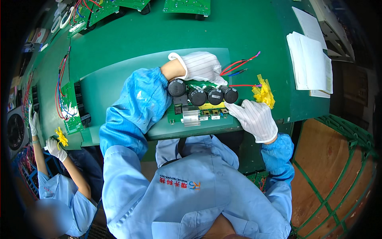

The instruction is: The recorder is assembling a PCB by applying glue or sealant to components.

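Board [174, 116], component side showing, on the sheet [119, 67] at the table's [254, 30] 6 o'clock edge, probably for easy reach.
Left hand [202, 65], at the board's 12 o'clock, curls over the far edge, apparently to steady it; fingertips partly hidden, hold cannot be told. Right hand [254, 119], at 3 to 4 o'clock, has a narrow finger spread beside the end capacitor [230, 95]; whether it grips cannot be told. Wires [238, 67] point to 1–2 o'clock, seemingly to clear the work; yellow strips [263, 95] lie near 3 o'clock, presumably for the right hand.
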Available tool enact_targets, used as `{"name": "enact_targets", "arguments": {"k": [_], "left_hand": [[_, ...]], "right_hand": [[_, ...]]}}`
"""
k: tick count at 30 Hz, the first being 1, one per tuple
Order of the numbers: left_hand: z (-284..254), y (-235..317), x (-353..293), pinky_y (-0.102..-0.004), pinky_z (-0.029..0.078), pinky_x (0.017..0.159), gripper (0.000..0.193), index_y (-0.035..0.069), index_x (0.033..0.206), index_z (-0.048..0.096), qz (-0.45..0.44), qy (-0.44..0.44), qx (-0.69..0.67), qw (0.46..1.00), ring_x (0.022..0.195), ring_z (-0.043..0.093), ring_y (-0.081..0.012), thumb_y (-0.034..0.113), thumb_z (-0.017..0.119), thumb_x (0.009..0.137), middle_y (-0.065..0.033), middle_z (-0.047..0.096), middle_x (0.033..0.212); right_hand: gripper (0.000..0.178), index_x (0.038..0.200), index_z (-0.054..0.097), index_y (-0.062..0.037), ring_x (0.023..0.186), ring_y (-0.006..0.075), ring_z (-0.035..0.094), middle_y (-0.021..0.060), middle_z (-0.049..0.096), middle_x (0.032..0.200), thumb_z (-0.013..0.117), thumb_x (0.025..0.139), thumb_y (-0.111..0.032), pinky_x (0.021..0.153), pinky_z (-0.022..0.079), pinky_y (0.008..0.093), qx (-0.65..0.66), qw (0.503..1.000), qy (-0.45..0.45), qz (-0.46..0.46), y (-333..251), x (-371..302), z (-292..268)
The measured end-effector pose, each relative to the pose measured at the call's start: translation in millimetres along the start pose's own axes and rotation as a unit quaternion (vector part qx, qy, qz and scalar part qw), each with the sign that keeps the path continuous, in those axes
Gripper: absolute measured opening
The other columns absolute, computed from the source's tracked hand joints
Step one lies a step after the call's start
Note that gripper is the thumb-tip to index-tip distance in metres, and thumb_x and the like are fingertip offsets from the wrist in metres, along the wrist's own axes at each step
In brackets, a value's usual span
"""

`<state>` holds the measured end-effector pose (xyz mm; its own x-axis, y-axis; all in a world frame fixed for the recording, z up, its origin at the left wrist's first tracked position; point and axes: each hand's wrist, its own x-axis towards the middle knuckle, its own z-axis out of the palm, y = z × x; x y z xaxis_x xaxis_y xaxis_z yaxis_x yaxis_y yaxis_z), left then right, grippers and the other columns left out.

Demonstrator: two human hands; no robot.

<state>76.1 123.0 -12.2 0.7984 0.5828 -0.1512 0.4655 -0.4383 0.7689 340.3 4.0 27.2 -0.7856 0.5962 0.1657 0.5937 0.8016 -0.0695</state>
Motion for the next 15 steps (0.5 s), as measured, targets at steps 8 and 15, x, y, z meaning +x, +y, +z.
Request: {"name": "enact_targets", "arguments": {"k": [8, 15], "left_hand": [[-1.8, 4.6, -0.6, -0.0457, 0.048, 0.062, 0.03, 0.001, 0.09, 0.071, -0.003, -0.007, 0.017, 1.0, 0.065, 0.057, -0.0381, 0.031, 0.072, 0.088, -0.0198, 0.064, 0.073], [-1.5, 9.0, 5.6, -0.0455, 0.047, 0.059, 0.038, 0.002, 0.085, 0.071, -0.035, -0.026, 0.053, 0.998, 0.063, 0.058, -0.0372, 0.039, 0.073, 0.087, -0.0194, 0.064, 0.071]], "right_hand": [[0.035, 0.123, 0.067, -0.0209, 0.051, 0.0132, 0.046, -0.0003, 0.039, 0.065, 0.066, 0.088, -0.02, 0.046, 0.036, 0.0323, -0.011, 0.999, -0.02, -0.049, -0.5, 26.2, -35.3], [0.045, 0.127, 0.066, -0.018, 0.053, 0.0143, 0.05, 0.0003, 0.058, 0.071, 0.069, 0.083, -0.01, 0.046, 0.042, 0.0311, 0.028, 0.998, 0.05, 0.031, -5.8, 34.7, -96.7]]}}
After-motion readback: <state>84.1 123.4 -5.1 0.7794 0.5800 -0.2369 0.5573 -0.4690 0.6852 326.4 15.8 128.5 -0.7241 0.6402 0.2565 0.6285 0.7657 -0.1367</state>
